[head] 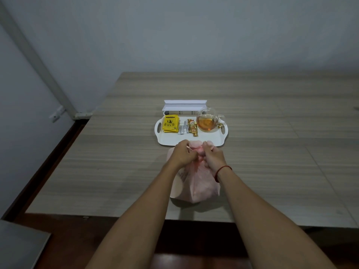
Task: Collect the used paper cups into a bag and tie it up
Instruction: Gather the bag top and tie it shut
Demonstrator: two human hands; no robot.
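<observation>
Two bare forearms reach in from the bottom edge, both cut off above the elbow. Beyond them the table (pixel 272 105) spreads wide to either side; its near edge runs just under the arms, its left edge drops to dark floor, and its right side runs out of view. A pink bag (pixel 198 183) stands near the front edge, bulging. Whether cups are inside I cannot tell through the plastic. The left hand (pixel 183 153) and right hand (pixel 212 157) sit close together at its top, fingers curled round the gathered neck, hiding any knot. Just behind, a white tray (pixel 169 140) carries a glass teapot (pixel 207 122), a yellow tea box (pixel 171 123) and small sachets (pixel 192 127), their print unreadable.
</observation>
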